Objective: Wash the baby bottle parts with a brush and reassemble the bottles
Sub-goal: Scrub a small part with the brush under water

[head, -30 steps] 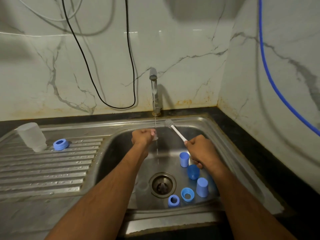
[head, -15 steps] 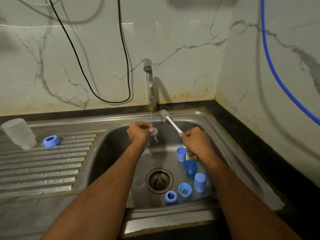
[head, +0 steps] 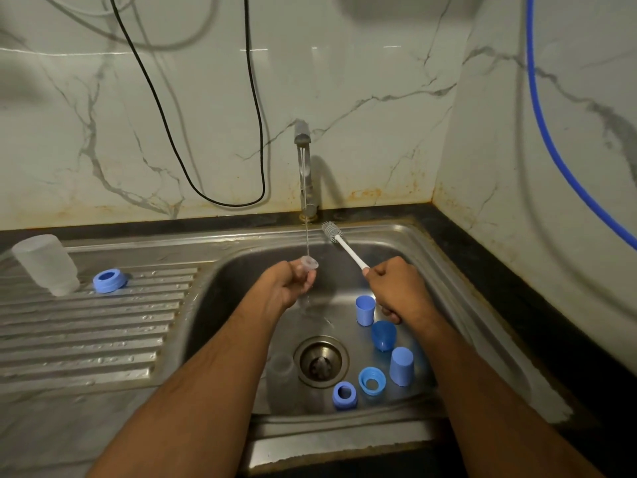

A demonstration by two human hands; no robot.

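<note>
Over the back of the sink (head: 427, 243), the left hand (head: 286, 288) grasps a clear teat (head: 309, 263) in curled fingers, its round flange up and right under the thin stream falling from the tap (head: 303, 157). The right hand (head: 400, 288) is clenched round the white handle of the brush (head: 339, 240), whose grey bristle head points up and back toward the sink's rear rim, just right of the stream and apart from the teat. On the sink floor, right of the drain (head: 321, 361), lie five blue parts: a cup (head: 364, 309) standing mouth up just beside the right hand, a cap (head: 383, 334) tipped on its side in front of it, another cap (head: 401, 365) standing mouth down nearer the front edge, and two rings (head: 371, 381) (head: 344, 394) side by side near the front wall. On the ribbed drainboard (head: 86, 339), at its back left corner, a frosted bottle (head: 46, 263) stands mouth down, with a third blue ring (head: 109, 279) just beside it.
</note>
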